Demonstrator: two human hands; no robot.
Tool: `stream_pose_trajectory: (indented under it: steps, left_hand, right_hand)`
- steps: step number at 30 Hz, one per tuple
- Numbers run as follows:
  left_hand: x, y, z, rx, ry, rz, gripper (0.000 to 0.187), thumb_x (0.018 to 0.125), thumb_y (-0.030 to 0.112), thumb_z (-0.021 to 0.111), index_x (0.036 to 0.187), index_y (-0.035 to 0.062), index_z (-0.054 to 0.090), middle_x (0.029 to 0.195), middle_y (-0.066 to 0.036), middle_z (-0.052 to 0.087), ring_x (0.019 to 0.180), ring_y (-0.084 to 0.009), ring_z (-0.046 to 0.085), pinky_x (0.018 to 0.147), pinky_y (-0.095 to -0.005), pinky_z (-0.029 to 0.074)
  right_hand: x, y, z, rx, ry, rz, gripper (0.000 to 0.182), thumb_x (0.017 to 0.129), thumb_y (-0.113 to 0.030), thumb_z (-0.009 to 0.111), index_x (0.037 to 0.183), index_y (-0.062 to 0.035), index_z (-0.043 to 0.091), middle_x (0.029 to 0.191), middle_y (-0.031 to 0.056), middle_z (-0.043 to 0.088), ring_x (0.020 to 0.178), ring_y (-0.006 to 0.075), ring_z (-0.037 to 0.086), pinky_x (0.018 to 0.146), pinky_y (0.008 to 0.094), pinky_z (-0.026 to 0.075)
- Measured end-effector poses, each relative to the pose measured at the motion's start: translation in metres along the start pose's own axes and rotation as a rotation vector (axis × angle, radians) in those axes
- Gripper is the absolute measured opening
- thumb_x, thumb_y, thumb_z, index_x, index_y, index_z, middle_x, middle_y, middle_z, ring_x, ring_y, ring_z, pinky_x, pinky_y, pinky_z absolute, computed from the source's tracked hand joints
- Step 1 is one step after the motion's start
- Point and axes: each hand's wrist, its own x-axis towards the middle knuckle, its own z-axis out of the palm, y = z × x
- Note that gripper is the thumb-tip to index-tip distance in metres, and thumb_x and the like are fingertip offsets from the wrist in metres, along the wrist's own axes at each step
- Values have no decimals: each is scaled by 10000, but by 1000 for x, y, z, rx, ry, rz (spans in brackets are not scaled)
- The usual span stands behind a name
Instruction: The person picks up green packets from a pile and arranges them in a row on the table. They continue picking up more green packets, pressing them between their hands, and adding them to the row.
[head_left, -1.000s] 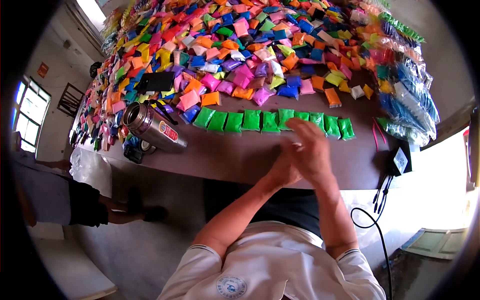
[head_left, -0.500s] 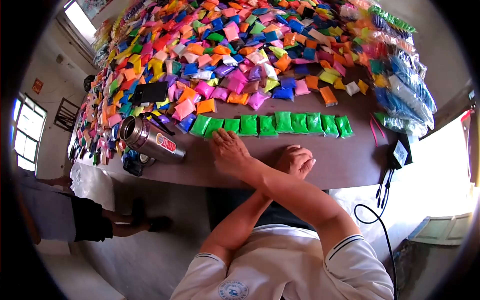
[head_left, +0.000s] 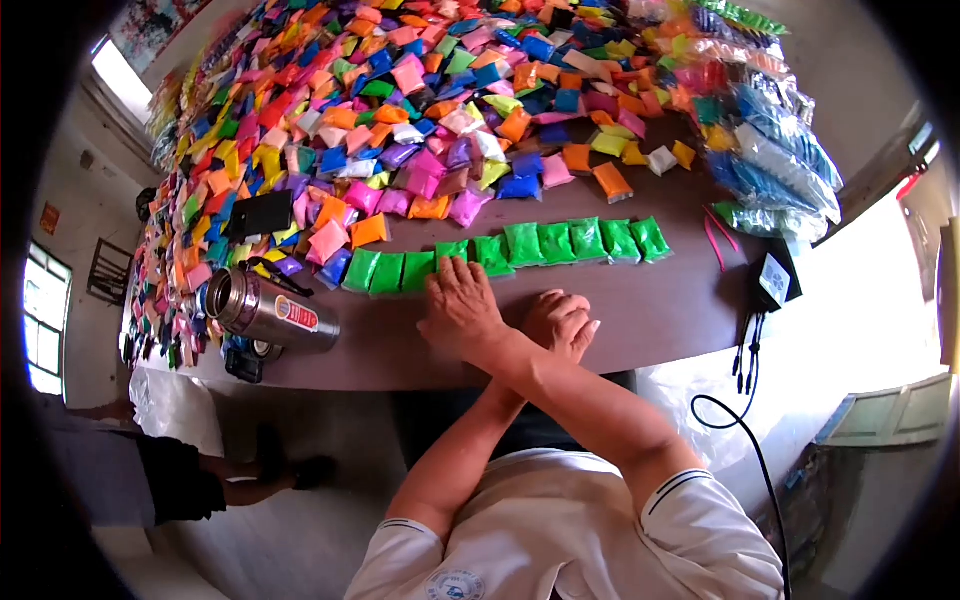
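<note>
Green packets (head_left: 555, 243) | row sideways, each pointing lengthwise away | hands (head_left: 462, 305) apart, grip unclear

A steel flask (head_left: 265, 309) sits at the left of the counter (head_left: 640, 315), with a flat black object (head_left: 262, 215) farther back. At the right, a pink ribbon (head_left: 714, 238) lies near a black box (head_left: 776, 280), and a looped black cable (head_left: 768, 480) hangs below. A person (head_left: 180, 478) stands at the left, near a pale plastic bag (head_left: 178, 408); a window (head_left: 46, 318) shows at the far left.

Forearms (head_left: 598, 398) crossed, the hands (head_left: 463, 305) lie by green packets (head_left: 522, 244) in a row.
</note>
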Motion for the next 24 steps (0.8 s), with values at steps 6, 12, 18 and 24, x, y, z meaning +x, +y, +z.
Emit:
stream_pose_trajectory:
  steps: [6, 12, 18, 24]
  left_hand:
    - [-4, -5, 2, -78, 8, -51, 135, 814, 126, 621, 733, 27, 579, 926, -114, 624, 836, -306, 581, 786, -406, 463]
    - [-6, 3, -5, 183, -236, -61, 146, 900, 203, 568, 935, 61, 565, 1041, -77, 565, 994, -267, 511, 947, -396, 355]
    - [-10, 0, 1, 86, -198, -91, 137, 885, 151, 565, 964, 39, 566, 1052, -95, 581, 985, -308, 527, 952, -410, 381]
    - [3, 9, -10, -184, -44, -182, 272, 784, 64, 616, 1053, 23, 598, 1111, -180, 591, 1059, -373, 527, 936, -421, 395]
  right_hand:
    - [-17, 17, -38, 21, 158, 52, 598, 763, -368, 658, 1193, 20, 511, 1309, 238, 457, 1292, 373, 374, 1086, 475, 252]
    - [-20, 61, -52, 73, 25, 150, 486, 776, -381, 651, 1064, 3, 578, 1238, 223, 515, 1229, 361, 444, 1032, 463, 326]
    - [-24, 64, -48, 113, 74, 129, 557, 780, -421, 642, 1117, 14, 556, 1337, 246, 463, 1289, 392, 392, 1069, 456, 292]
    - [-42, 105, -59, 34, 404, 172, 508, 750, -413, 673, 1010, 18, 600, 1134, 220, 550, 1127, 347, 494, 982, 450, 352]
